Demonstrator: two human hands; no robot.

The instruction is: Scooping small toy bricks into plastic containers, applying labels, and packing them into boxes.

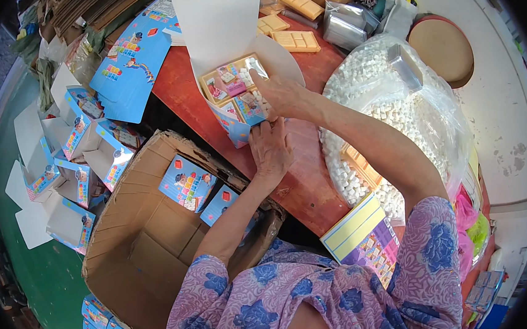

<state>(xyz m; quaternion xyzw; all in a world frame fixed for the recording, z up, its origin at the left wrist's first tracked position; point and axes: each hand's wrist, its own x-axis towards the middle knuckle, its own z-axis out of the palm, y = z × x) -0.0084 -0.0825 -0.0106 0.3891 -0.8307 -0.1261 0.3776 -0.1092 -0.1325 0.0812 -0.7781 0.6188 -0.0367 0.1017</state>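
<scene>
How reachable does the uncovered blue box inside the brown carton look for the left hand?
Likely yes: the carton is open above the blue box, though the left hand is at an open box.

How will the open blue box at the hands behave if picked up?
The blue box probably flexes when squeezed: its walls look like thin card. The white flap may flop, being broad and thin-looking. The small white pieces inside could spill if tilted, as the top is open.

Blue-and-white box (pixel 231 128), tan tray (pixel 206 83)
</scene>
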